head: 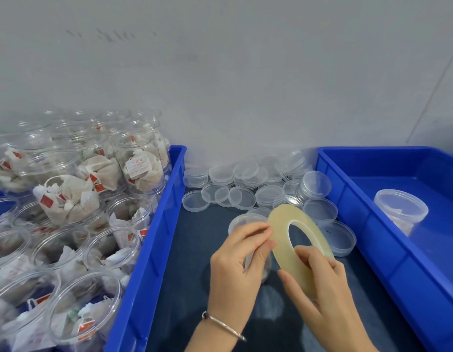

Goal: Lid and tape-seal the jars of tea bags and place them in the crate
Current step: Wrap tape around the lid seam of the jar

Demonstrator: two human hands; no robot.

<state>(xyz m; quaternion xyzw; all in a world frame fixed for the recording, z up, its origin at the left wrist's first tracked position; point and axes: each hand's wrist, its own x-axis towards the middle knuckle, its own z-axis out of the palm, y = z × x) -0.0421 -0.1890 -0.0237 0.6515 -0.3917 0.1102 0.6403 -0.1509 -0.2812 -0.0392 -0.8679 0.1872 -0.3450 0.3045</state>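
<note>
Our right hand (319, 288) grips the tape roll (296, 247), and our left hand (242, 257) pinches its edge above the lidded jar (243, 222). Both hands work on the dark table (190, 262) between two blue crates (154, 224).

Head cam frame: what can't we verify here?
- Jar on the mat: mostly hidden behind the left hand; lid seating and contents unclear.
- Tape roll free end: clear film, too thin to see where the left hand's fingertips pinch.
- Jar in right crate: whether it is taped, too small.
- Left crate: cut off by the frame's left and bottom edges; jar count unknown.
</note>
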